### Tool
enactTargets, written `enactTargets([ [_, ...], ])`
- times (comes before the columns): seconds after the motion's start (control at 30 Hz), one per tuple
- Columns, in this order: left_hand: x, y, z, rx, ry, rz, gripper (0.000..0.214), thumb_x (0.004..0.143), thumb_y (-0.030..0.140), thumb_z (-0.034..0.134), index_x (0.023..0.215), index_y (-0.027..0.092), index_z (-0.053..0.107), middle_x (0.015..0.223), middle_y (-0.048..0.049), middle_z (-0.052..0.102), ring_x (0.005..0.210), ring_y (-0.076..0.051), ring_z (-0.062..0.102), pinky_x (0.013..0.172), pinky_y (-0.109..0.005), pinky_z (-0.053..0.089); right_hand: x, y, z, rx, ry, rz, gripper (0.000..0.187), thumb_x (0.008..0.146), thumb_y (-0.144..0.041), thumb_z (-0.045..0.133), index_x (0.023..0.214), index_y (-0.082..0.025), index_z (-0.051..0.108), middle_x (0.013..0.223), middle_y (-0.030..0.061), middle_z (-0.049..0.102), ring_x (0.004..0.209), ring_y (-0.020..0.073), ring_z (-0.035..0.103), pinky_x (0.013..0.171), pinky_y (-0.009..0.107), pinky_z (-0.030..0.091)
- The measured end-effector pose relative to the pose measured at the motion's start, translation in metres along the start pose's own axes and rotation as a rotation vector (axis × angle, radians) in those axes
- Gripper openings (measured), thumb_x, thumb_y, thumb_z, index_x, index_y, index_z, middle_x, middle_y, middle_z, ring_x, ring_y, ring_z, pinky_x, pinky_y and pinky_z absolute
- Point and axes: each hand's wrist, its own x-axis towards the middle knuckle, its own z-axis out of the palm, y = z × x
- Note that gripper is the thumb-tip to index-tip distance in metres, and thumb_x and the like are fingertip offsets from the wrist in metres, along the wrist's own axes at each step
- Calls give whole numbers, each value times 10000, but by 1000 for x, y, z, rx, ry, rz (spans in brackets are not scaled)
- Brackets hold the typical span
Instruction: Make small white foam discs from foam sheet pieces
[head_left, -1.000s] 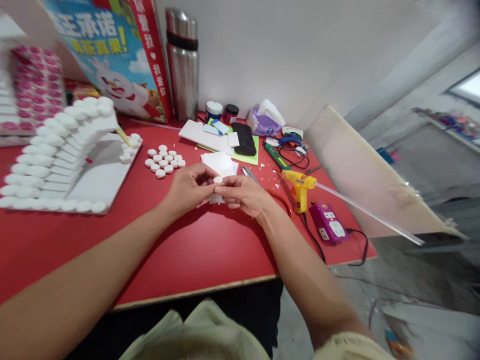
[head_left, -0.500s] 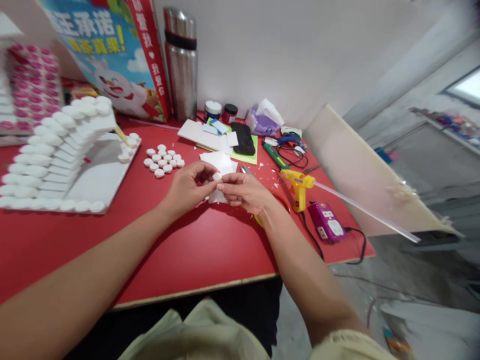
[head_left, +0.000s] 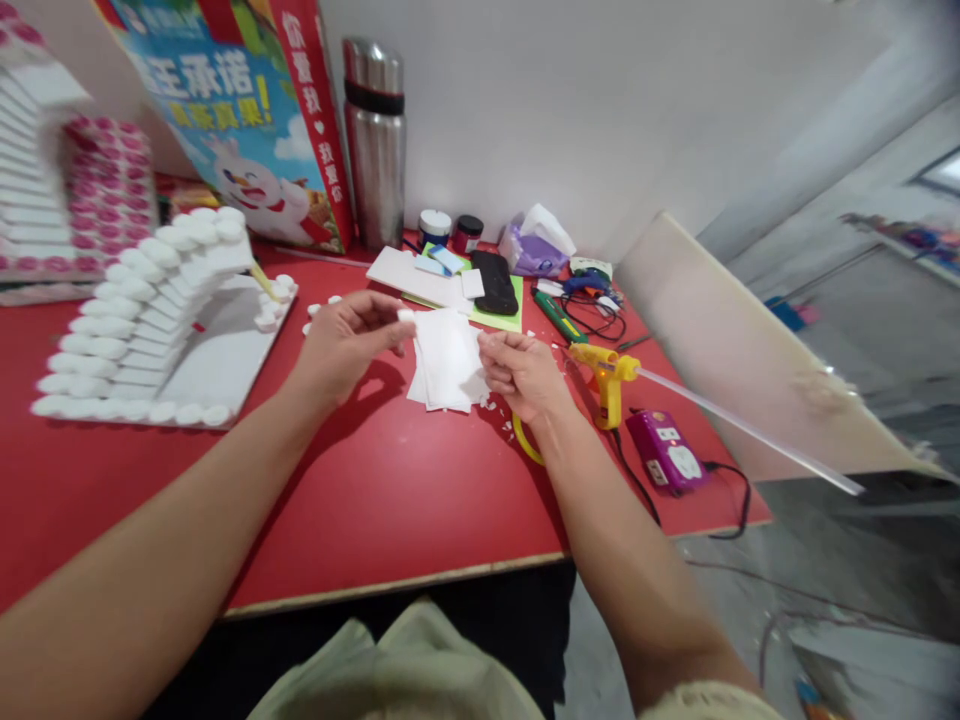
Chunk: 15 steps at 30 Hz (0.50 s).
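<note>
My left hand (head_left: 346, 340) is raised over the red table (head_left: 375, 500) and pinches a small white foam disc (head_left: 406, 316) at its fingertips. My right hand (head_left: 521, 372) is curled closed just right of a stack of white foam sheets (head_left: 448, 362); what its fingers hold is too small to make out. A pile of several white foam discs (head_left: 321, 306) lies mostly hidden behind my left hand. A white stepped foam model (head_left: 157, 320) edged with discs stands at the left.
A yellow glue gun (head_left: 609, 380) with a long glue stick and a purple power strip (head_left: 666, 450) lie at the right. A steel flask (head_left: 375, 140), small jars, a black case (head_left: 496, 280), a tissue pack and a colourful poster (head_left: 240, 120) line the back.
My hands have come apart: the left lifted left with the foam disc, the right drew right. The foam sheets below them now show. The view shifted slightly.
</note>
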Motion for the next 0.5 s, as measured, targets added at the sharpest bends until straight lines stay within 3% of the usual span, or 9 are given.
enactTargets([
  [0.1, 9, 18, -26, 141, 109, -31, 311, 760, 359, 847, 953, 149, 724, 741, -34, 732, 568, -149, 635, 525, -271, 448, 0, -2, 0, 14, 27, -48, 490, 566, -416, 1005, 650, -164, 592, 558, -80, 479, 435, -1, 255, 375, 171, 138],
  [0.2, 14, 30, -49, 525, -59, -2, 252, 822, 396, 775, 910, 162, 747, 780, -46, 749, 662, -190, 660, 634, -316, 476, -1, -3, 0, 21, 26, -59, 486, 583, -422, 996, 637, -160, 591, 567, -69, 503, 433, -3, 261, 367, 170, 147],
  [0.3, 16, 28, -61, 979, -283, 227, 244, 859, 444, 699, 871, 211, 772, 895, -61, 752, 809, -229, 655, 735, -347, 457, -1, -4, 0, 25, 28, -60, 471, 596, -416, 990, 640, -158, 598, 565, -68, 504, 431, -1, 267, 365, 170, 156],
  [0.37, 18, 20, -63, 1066, -418, 259, 245, 881, 423, 643, 921, 218, 772, 976, -77, 743, 899, -250, 661, 816, -366, 470, -1, -4, -1, 31, 32, -62, 461, 599, -411, 990, 644, -157, 607, 567, -65, 515, 431, 0, 280, 364, 168, 159],
  [0.5, 22, 1, -65, 1186, -500, 296, 256, 927, 318, 551, 911, 167, 757, 987, -122, 698, 984, -273, 603, 909, -390, 459, 0, -2, -1, 43, 24, -55, 457, 585, -408, 996, 644, -148, 624, 567, -59, 535, 422, -3, 297, 363, 162, 163],
])
